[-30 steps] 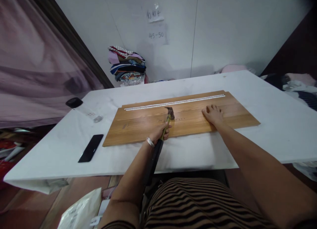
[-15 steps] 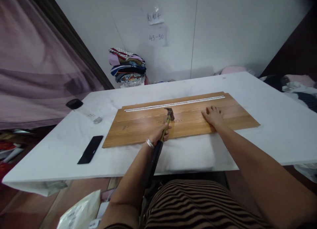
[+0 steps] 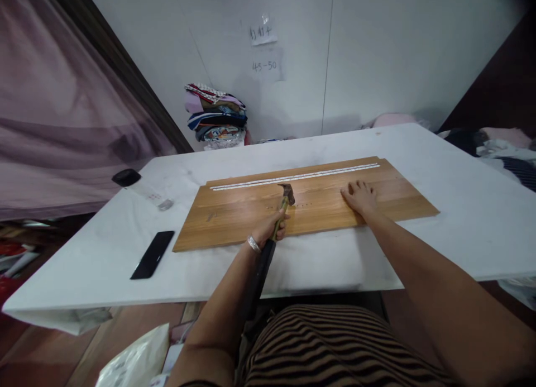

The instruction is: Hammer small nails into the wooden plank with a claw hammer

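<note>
My left hand (image 3: 270,228) is wrapped round the shaft of a claw hammer (image 3: 287,194), whose black grip runs back under my forearm. The dark hammer head is over the middle of a wooden board (image 3: 238,216), by a short row of small dark nails or holes (image 3: 304,204); whether it touches them I cannot tell. My right hand (image 3: 360,197) lies on the right part of the board with its fingers spread, holding nothing. Two white strips (image 3: 268,182) run along the board's far side.
A black flat phone-like slab (image 3: 153,255) lies left of the board on the white-covered table (image 3: 473,236). Beyond it is a clear container with a black end (image 3: 146,191). Folded clothes (image 3: 218,116) are stacked by the wall. A pale bag (image 3: 136,356) is below the table's front edge.
Almost nothing differs. The whole view has shifted very slightly, while the hammer and both hands keep their places on the board.
</note>
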A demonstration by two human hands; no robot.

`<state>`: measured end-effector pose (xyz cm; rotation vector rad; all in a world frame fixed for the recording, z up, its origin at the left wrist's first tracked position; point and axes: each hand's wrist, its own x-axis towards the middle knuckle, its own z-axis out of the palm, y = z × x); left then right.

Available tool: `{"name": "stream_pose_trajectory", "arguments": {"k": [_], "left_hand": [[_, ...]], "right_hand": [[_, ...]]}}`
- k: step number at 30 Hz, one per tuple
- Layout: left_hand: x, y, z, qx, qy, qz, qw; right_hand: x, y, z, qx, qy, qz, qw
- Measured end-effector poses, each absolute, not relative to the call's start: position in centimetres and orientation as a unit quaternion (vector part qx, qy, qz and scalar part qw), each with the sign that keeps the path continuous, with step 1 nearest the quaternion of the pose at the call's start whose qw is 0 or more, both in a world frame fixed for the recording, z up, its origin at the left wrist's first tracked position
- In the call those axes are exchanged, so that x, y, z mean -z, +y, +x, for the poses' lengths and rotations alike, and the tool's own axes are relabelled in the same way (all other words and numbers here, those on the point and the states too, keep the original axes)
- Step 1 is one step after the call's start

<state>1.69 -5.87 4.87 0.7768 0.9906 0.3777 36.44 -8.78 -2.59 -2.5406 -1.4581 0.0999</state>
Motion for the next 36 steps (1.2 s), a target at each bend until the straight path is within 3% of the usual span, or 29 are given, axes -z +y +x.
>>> {"name": "stream_pose_trajectory", "arguments": {"k": [36], "left_hand": [[-5.4, -5.6, 2.0, -0.167, 0.476, 0.372, 0.779]], "right_hand": [[1.8, -8.9, 35.8, -0.045, -0.490, -0.866, 0.094]]}}
